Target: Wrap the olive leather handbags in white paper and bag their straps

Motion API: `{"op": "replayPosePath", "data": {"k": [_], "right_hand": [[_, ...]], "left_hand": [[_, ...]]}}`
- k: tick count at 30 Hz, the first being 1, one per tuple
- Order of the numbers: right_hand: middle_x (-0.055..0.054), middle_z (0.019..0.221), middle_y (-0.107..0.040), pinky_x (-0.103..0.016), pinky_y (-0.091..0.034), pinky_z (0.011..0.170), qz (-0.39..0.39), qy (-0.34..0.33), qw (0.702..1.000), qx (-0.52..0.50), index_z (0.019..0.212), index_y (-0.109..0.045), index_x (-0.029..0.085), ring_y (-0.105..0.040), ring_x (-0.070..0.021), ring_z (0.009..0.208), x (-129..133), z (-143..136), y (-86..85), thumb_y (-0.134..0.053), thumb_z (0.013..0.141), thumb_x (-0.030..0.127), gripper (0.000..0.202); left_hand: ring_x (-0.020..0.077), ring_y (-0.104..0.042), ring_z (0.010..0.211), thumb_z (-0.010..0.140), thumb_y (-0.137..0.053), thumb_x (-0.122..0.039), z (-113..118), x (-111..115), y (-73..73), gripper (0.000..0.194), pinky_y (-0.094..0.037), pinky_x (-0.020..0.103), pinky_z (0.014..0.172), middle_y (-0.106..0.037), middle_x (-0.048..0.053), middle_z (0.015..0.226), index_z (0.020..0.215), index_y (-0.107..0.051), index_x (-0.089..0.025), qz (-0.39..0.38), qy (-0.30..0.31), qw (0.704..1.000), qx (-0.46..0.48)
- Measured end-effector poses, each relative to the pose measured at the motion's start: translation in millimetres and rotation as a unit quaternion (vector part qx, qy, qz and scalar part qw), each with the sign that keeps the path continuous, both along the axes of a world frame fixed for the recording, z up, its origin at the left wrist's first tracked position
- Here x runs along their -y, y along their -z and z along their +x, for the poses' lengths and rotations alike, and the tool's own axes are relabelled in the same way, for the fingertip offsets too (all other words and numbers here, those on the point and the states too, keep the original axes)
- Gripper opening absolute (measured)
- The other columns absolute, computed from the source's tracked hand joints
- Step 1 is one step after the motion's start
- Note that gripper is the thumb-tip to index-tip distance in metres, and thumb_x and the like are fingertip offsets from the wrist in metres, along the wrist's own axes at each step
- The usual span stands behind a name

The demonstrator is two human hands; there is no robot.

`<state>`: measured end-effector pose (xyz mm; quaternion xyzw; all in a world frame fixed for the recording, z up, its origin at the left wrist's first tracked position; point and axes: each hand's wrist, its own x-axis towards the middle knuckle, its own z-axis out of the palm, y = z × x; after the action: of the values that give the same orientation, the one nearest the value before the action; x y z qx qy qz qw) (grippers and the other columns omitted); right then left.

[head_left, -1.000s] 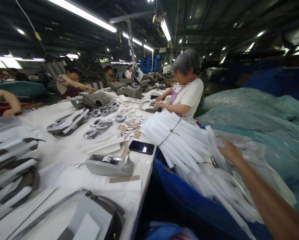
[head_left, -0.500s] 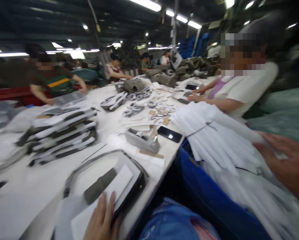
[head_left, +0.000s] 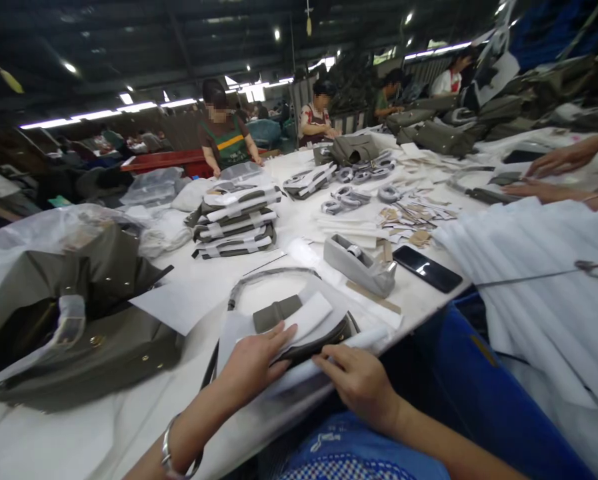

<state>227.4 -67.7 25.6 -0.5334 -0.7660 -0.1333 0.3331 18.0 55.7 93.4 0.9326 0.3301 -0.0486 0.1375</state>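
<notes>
A dark olive handbag (head_left: pixel 323 339) with a looped handle lies at the near table edge, partly covered by white foam sheeting. My left hand (head_left: pixel 256 357) rests on it, fingers stretched out and thumb apart, beside a folded white foam strip (head_left: pixel 311 317). Along the bag's near side runs a rolled white foam sheet (head_left: pixel 366 339). My right hand (head_left: pixel 361 383) pinches this sheet with bent fingers close to the bag. An olive flap piece (head_left: pixel 277 313) shows on top of the bag.
Right of the bag stand a grey tape dispenser (head_left: pixel 356 263) and a black phone (head_left: pixel 426 268). White foam sheets (head_left: pixel 533 287) fill a blue bin (head_left: pixel 443 360). Large olive bags (head_left: pixel 109 333) lie left, behind them stacked wrapped bags (head_left: pixel 239 223). A co-worker's hands (head_left: pixel 561 167) are at right.
The view has swung left. My right hand has come from the foam sheets in the bin to the bag, with a white sheet now along its near side. My left hand stays on the bag.
</notes>
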Motion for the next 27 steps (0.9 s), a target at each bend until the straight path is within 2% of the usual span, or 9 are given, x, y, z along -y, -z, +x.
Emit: {"op": "replayPosePath", "data": {"k": [4,8,12,14,17,19,21,23,27], "right_hand": [[-0.007,0.092,-0.075,-0.029,-0.054,0.064,0.021,-0.02,0.999,-0.016,0.103,-0.072,0.019,-0.068,-0.0179,0.073,-15,-23,13.0,-0.048,0.096,0.011,0.026],[-0.007,0.093,-0.075,-0.029,-0.054,0.063,0.015,-0.072,0.997,-0.034,0.105,-0.071,0.016,-0.068,-0.0172,0.072,-26,-32,21.2,-0.053,0.097,0.016,0.019],[-0.007,0.097,-0.076,-0.027,-0.057,0.064,0.021,-0.122,0.99,-0.064,0.109,-0.07,0.014,-0.069,-0.0166,0.075,-31,-31,25.6,-0.051,0.098,0.016,0.021],[-0.008,0.1,-0.076,-0.027,-0.058,0.068,0.031,-0.139,0.987,-0.081,0.111,-0.069,0.013,-0.07,-0.0169,0.081,-28,-25,20.8,-0.051,0.098,0.012,0.023],[-0.007,0.11,-0.076,-0.033,-0.057,0.089,0.034,-0.154,0.985,-0.064,0.122,-0.066,0.016,-0.069,-0.0182,0.101,-21,-4,3.2,-0.051,0.097,0.01,0.03],[-0.007,0.126,-0.07,-0.045,-0.045,0.109,0.009,-0.114,0.993,-0.009,0.135,-0.058,0.021,-0.061,-0.0222,0.122,-23,17,-8.6,-0.052,0.096,0.01,0.041],[-0.007,0.14,-0.06,-0.056,-0.03,0.118,-0.035,-0.072,0.995,0.053,0.144,-0.049,0.024,-0.05,-0.027,0.135,-30,38,-12.7,-0.054,0.096,0.011,0.05],[-0.005,0.144,-0.056,-0.057,-0.027,0.12,-0.066,-0.068,0.992,0.083,0.144,-0.049,0.025,-0.047,-0.0279,0.137,-40,54,-6.3,-0.054,0.095,0.011,0.051],[-0.002,0.134,-0.065,-0.048,-0.037,0.114,-0.053,-0.077,0.994,0.055,0.138,-0.056,0.025,-0.055,-0.024,0.13,-48,63,20.5,-0.051,0.095,0.006,0.047]], "left_hand": [[0.0292,-0.057,0.127,0.091,-0.062,-0.031,-1,4,-1.4,0.061,-0.051,0.044,0.101,-0.046,0.013,0.15,0.148,-0.041,-0.026,-0.006,-0.002,1.0,-0.008],[0.0307,-0.052,0.132,0.083,-0.073,-0.043,-1,13,8.1,0.079,-0.05,0.043,0.102,-0.038,0.018,0.154,0.151,-0.036,-0.022,0.015,-0.014,1.0,-0.001],[0.031,-0.049,0.135,0.077,-0.079,-0.02,-3,23,33.5,0.086,-0.051,0.042,0.102,-0.037,0.02,0.155,0.15,-0.035,-0.021,0.102,-0.03,0.994,0.017],[0.0294,-0.048,0.136,0.078,-0.074,-0.007,-4,28,46.3,0.083,-0.05,0.041,0.104,-0.038,0.019,0.155,0.15,-0.035,-0.021,0.155,-0.03,0.986,0.045],[0.0291,-0.045,0.138,0.082,-0.067,-0.005,-4,36,59.5,0.076,-0.049,0.042,0.106,-0.037,0.02,0.155,0.15,-0.035,-0.019,0.199,-0.032,0.976,0.086],[0.0293,-0.043,0.14,0.083,-0.063,-0.003,-3,40,64.3,0.074,-0.047,0.044,0.108,-0.037,0.02,0.155,0.149,-0.036,-0.019,0.211,-0.042,0.972,0.097],[0.0293,-0.042,0.14,0.082,-0.059,0.001,-1,43,66.6,0.073,-0.046,0.045,0.109,-0.038,0.019,0.155,0.149,-0.037,-0.02,0.216,-0.054,0.97,0.094],[0.0295,-0.043,0.14,0.082,-0.056,0.002,2,45,66.7,0.072,-0.045,0.046,0.109,-0.039,0.019,0.154,0.148,-0.039,-0.02,0.219,-0.061,0.97,0.085],[0.0325,-0.043,0.139,0.084,-0.058,-0.007,17,48,59.1,0.06,-0.046,0.05,0.108,-0.037,0.018,0.156,0.142,-0.047,-0.016,0.215,-0.069,0.973,0.055]]}}
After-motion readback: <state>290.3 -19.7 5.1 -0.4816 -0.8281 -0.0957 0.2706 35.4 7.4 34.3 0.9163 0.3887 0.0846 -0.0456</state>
